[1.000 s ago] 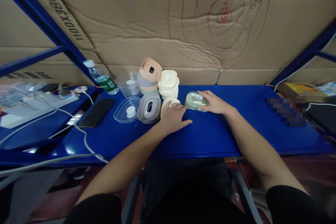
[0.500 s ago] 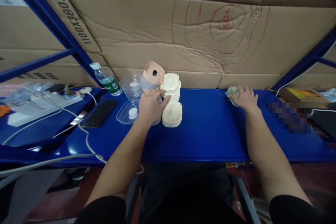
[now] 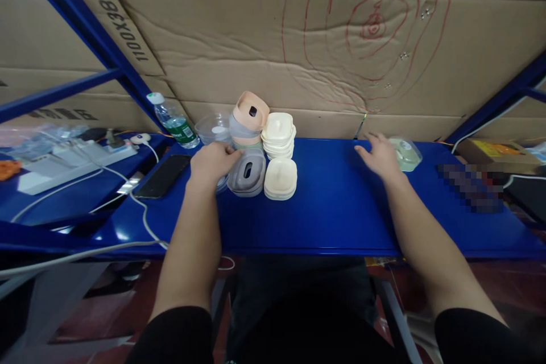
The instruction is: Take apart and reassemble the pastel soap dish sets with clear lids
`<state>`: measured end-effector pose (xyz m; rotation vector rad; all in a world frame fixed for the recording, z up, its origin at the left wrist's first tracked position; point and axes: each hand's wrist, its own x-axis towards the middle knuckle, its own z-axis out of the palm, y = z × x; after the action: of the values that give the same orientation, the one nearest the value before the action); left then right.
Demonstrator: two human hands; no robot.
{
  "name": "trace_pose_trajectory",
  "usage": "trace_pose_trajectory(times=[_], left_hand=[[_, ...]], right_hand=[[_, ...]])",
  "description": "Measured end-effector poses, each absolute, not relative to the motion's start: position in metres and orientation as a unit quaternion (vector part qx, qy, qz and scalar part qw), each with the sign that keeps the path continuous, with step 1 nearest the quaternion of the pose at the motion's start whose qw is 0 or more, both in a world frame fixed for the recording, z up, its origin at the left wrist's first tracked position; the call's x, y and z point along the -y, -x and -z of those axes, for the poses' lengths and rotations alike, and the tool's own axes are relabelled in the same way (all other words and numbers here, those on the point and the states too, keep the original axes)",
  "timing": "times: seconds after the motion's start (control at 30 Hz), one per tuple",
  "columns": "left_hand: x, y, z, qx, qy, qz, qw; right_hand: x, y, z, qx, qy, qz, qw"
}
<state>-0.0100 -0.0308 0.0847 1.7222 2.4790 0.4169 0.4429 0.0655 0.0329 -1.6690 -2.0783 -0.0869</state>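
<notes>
grey tubs (image 3: pixel 247 186) seen at left hand's (image 3: pixel 210 164) 4 o'clock, nearer | axis: 1–7 | left grip: cannot tell | right hand (image 3: pixel 383 158): released

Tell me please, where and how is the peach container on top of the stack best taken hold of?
Probably by the far edge of its rim, pinched from above: the peach container looks tilted, with that edge raised and free, while the taller cream stack crowds its right side.
</notes>
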Motion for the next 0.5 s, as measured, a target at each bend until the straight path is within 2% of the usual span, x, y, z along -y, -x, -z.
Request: trace_pose_trajectory(times=[0.1, 0.2, 0.3, 0.5], left_hand=[[0.031, -0.003, -0.08, -0.771, -0.61, -0.177, 0.038], [0.033, -0.021, -0.075, -0.7, -0.679, -0.214, 0.055], [0.037, -0.04, -0.071, -0.663, -0.719, -0.2, 0.059], [0.042, -0.054, -0.066, -0.687, -0.718, -0.111, 0.028]], right_hand=[[-0.04, -0.394, -0.027, 0.875, 0.412, -0.033, 0.25], [-0.013, -0.348, -0.013, 0.938, 0.274, -0.045, 0.207], [-0.001, -0.324, -0.004, 0.958, 0.22, -0.032, 0.183], [-0.007, -0.321, -0.008, 0.969, 0.173, -0.001, 0.174]])
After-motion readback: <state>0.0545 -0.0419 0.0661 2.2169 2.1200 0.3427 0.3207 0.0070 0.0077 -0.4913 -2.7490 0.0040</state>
